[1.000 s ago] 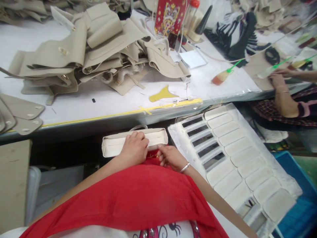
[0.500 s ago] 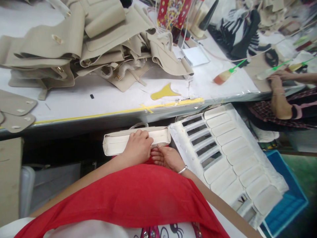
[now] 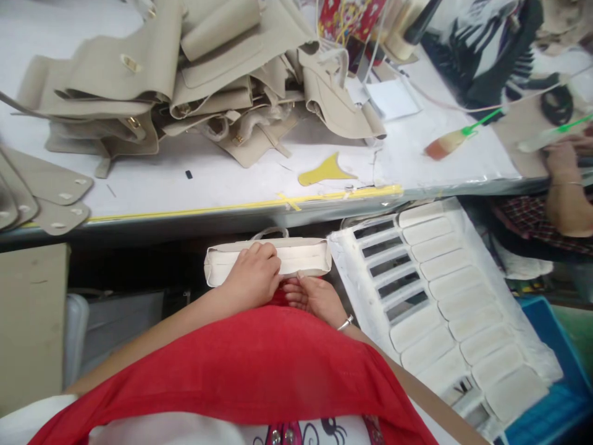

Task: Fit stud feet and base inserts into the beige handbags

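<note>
While our left hand point(image 3: 254, 272) lies over the pale bag point(image 3: 303, 259), its fingers are bent against the white face; its thumb is hidden, so we cannot tell whether it clasps the bag or only presses on it. Our right hand point(image 3: 319, 296) meets the near edge just beside it, thumb tip at the rim and fingers curled beneath; we cannot make out whether anything is pinched there. Around that wrist we wear a silver bracelet point(image 3: 345, 322).

We have the bag in front of our red apron point(image 3: 259, 364), lengthwise from left to right, below the front edge of the table point(image 3: 241, 188). A looped handle point(image 3: 271, 232) rises at its far side. To the right, near the bag's end, we see a slanted board point(image 3: 345, 253) bearing rows of cream panels point(image 3: 463, 300) with rounded corners, and a blue crate point(image 3: 556, 371) partly under it.

On the table before us, beige bags point(image 3: 120, 68) lie in a heap, with flat beige flaps point(image 3: 49, 185) at the left. Nearer the taped edge are a yellow cutout point(image 3: 327, 171) and a small black chip point(image 3: 188, 175). Farther right lies a bottle point(image 3: 445, 145) with a green nozzle, and beyond it we see a co-worker's hand point(image 3: 563, 157).
</note>
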Demonstrator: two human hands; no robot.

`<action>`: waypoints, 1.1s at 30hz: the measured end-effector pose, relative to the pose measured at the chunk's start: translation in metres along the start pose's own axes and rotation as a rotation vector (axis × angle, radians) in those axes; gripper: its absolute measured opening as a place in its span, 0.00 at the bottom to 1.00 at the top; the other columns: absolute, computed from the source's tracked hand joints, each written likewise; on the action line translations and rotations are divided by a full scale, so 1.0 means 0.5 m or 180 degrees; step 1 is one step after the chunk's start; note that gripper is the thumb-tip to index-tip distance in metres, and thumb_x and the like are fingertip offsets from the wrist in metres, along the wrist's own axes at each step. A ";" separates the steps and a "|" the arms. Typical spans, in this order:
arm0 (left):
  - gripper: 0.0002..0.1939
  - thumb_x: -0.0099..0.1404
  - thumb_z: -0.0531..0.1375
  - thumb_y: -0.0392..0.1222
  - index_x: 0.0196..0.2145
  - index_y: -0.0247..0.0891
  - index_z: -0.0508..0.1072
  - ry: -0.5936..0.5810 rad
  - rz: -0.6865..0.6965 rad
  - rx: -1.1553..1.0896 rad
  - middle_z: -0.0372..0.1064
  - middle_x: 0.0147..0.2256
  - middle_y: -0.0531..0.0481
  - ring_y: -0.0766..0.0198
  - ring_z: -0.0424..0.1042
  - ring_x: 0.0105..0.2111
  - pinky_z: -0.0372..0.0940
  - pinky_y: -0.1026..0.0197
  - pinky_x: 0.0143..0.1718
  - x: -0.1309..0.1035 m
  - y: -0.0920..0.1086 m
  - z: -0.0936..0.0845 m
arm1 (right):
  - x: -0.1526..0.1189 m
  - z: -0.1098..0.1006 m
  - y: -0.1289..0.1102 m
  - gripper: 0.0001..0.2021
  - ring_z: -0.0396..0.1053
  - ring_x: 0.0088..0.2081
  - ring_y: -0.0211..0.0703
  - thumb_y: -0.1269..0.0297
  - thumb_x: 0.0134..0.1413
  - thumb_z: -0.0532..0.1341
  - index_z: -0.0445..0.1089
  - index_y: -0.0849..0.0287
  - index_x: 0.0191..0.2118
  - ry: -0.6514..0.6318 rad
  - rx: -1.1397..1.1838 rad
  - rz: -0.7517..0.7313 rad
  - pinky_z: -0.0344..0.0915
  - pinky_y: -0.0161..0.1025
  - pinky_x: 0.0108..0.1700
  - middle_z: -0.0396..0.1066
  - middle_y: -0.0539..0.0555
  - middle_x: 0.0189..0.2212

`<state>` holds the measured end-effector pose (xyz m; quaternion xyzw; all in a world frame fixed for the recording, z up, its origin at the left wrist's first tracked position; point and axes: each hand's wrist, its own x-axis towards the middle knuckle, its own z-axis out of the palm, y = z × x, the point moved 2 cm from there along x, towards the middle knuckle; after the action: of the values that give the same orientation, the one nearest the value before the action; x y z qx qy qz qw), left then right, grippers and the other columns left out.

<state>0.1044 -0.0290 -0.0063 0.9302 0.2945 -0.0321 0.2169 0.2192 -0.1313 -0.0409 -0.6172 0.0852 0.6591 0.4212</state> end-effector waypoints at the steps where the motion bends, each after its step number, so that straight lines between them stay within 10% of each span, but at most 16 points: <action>1: 0.09 0.62 0.54 0.42 0.29 0.36 0.70 -0.0004 -0.0002 -0.0019 0.63 0.38 0.44 0.55 0.61 0.40 0.60 0.52 0.40 -0.001 -0.001 0.001 | 0.001 0.002 0.001 0.13 0.68 0.19 0.33 0.61 0.57 0.57 0.71 0.65 0.27 -0.0019 -0.0018 -0.0016 0.65 0.28 0.22 0.72 0.55 0.21; 23: 0.08 0.58 0.58 0.43 0.26 0.38 0.73 0.0299 -0.0475 0.0093 0.66 0.47 0.46 0.52 0.60 0.49 0.48 0.43 0.55 -0.092 -0.074 -0.017 | 0.005 0.093 0.028 0.15 0.70 0.22 0.33 0.64 0.61 0.53 0.71 0.63 0.27 -0.0481 -0.0583 0.0093 0.66 0.29 0.29 0.73 0.53 0.23; 33: 0.08 0.58 0.55 0.38 0.25 0.34 0.68 0.0453 -0.0531 -0.0431 0.47 0.61 0.38 0.47 0.43 0.62 0.50 0.44 0.58 -0.149 -0.138 -0.015 | 0.022 0.152 0.063 0.15 0.66 0.19 0.32 0.62 0.60 0.53 0.70 0.65 0.28 -0.0600 -0.0594 0.0315 0.62 0.29 0.24 0.73 0.55 0.22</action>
<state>0.0038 -0.0149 -0.0120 0.8856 0.3870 0.0361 0.2543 0.1436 -0.0982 -0.0464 -0.5840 0.0140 0.7392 0.3352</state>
